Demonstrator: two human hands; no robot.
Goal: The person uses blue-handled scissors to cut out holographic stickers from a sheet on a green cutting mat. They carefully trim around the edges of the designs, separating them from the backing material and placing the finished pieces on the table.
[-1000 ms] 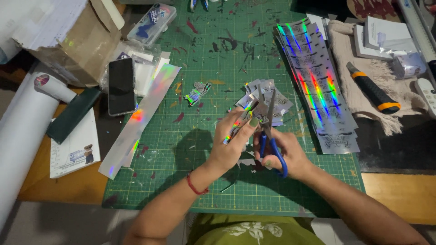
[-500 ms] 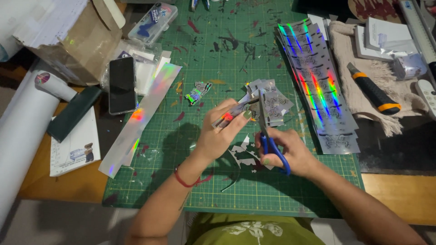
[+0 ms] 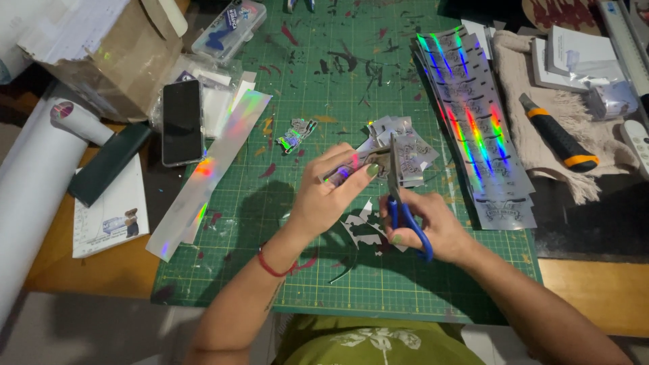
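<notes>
My left hand (image 3: 324, 196) pinches a small holographic sticker piece (image 3: 351, 165) above the green cutting mat (image 3: 230, 270). My right hand (image 3: 433, 230) grips blue-handled scissors (image 3: 399, 196), whose blades point up and meet the sticker's right edge. White paper offcuts (image 3: 362, 226) lie on the mat just below the hands. A small pile of cut holographic stickers (image 3: 412, 149) sits right behind the scissors. One cut sticker (image 3: 296, 133) lies alone to the left of that pile.
Holographic sticker sheets (image 3: 473, 115) are stacked at the right, a long holographic strip (image 3: 209, 169) at the left. A phone (image 3: 181, 122), cardboard box (image 3: 108, 54), white roll (image 3: 34, 182) and booklet (image 3: 108, 209) sit left. An orange-black utility knife (image 3: 558, 138) rests on beige cloth.
My left hand has turned the sticker piece and lifted it slightly toward the pile, with the scissors following along its edge. More white offcuts now lie below the hands.
</notes>
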